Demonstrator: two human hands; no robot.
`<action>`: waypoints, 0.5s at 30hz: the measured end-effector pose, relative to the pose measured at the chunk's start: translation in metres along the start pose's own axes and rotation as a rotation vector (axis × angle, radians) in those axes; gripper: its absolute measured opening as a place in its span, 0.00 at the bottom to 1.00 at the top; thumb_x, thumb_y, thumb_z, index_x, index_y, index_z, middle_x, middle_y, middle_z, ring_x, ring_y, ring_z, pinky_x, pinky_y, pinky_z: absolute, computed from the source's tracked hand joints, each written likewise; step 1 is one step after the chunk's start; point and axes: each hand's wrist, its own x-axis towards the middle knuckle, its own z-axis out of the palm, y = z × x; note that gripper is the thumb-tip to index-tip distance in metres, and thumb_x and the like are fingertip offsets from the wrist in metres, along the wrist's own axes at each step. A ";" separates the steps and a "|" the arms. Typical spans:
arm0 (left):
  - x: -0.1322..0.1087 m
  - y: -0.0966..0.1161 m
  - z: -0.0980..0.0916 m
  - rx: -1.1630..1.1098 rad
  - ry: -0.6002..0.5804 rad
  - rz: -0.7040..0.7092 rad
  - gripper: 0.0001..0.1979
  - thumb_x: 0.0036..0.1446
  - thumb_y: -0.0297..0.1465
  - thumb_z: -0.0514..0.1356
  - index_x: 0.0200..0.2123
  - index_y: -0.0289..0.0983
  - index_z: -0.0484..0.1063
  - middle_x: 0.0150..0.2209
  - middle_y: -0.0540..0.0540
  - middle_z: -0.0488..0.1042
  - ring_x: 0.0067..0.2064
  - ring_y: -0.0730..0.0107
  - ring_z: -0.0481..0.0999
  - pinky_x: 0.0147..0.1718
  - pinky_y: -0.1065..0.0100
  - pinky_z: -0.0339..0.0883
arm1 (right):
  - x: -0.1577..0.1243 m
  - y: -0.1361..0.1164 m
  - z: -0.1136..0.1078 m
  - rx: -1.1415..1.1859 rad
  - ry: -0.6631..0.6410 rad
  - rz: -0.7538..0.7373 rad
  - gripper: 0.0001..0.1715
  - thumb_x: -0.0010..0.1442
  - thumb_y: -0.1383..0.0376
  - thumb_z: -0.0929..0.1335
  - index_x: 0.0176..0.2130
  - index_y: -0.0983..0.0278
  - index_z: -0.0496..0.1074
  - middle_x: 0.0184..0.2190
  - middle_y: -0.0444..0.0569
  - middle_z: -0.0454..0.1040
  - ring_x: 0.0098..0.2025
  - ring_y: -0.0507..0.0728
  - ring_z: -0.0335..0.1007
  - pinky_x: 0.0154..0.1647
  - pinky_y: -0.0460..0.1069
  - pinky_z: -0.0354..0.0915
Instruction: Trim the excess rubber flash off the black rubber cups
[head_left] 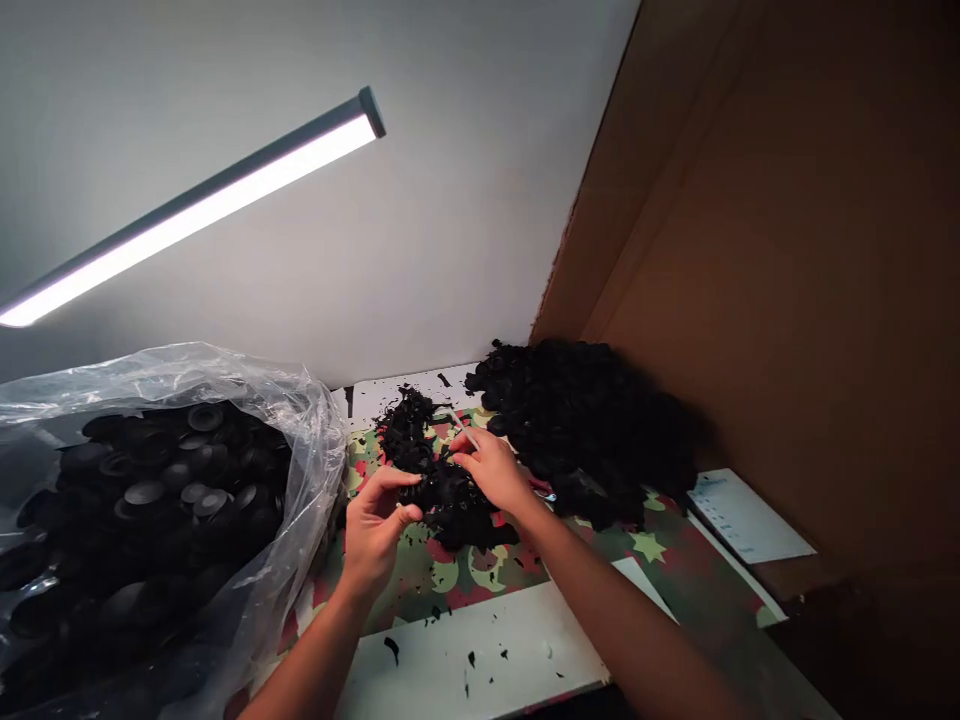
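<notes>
My left hand [373, 530] pinches a small black rubber piece [412, 493] between thumb and fingers, over the patterned cloth. Its exact shape is lost against the dark scraps behind it. Just to the right, my right hand [491, 468] is closed around a thin, pale, pen-like tool [463, 428] that slants up and to the left. Black shreds and trimmings [409, 425] lie heaped beyond and under both hands, with more dark scraps [472, 525] below the right hand.
On the left stands a clear plastic bag [315, 440] full of black round rubber parts [146, 493]. A large black pile [592, 420] leans against the cardboard wall [750, 300]. Scissors-like handles [546, 492], a white card [750, 515] and a white board [450, 660] with scraps lie around. A lamp [225, 190] shines above.
</notes>
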 end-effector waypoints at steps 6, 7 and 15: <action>0.002 -0.007 -0.005 -0.042 0.082 -0.156 0.22 0.37 0.45 0.75 0.33 0.38 0.81 0.32 0.46 0.76 0.33 0.67 0.74 0.32 0.70 0.68 | -0.016 -0.011 0.001 0.129 0.129 -0.038 0.30 0.67 0.48 0.60 0.25 0.62 0.75 0.32 0.50 0.74 0.35 0.57 0.72 0.40 0.52 0.67; 0.001 -0.008 -0.004 -0.052 0.097 -0.184 0.22 0.37 0.44 0.75 0.34 0.37 0.81 0.32 0.47 0.76 0.32 0.68 0.73 0.30 0.71 0.67 | -0.018 -0.014 0.000 0.182 0.153 -0.039 0.35 0.69 0.45 0.57 0.25 0.62 0.75 0.33 0.51 0.75 0.36 0.58 0.72 0.40 0.52 0.67; 0.003 -0.014 -0.003 -0.176 0.183 -0.318 0.20 0.35 0.37 0.76 0.33 0.36 0.78 0.30 0.50 0.76 0.33 0.70 0.75 0.34 0.71 0.69 | -0.047 -0.047 0.010 0.530 -0.015 0.021 0.19 0.64 0.48 0.67 0.40 0.60 0.73 0.33 0.47 0.79 0.33 0.56 0.78 0.37 0.51 0.73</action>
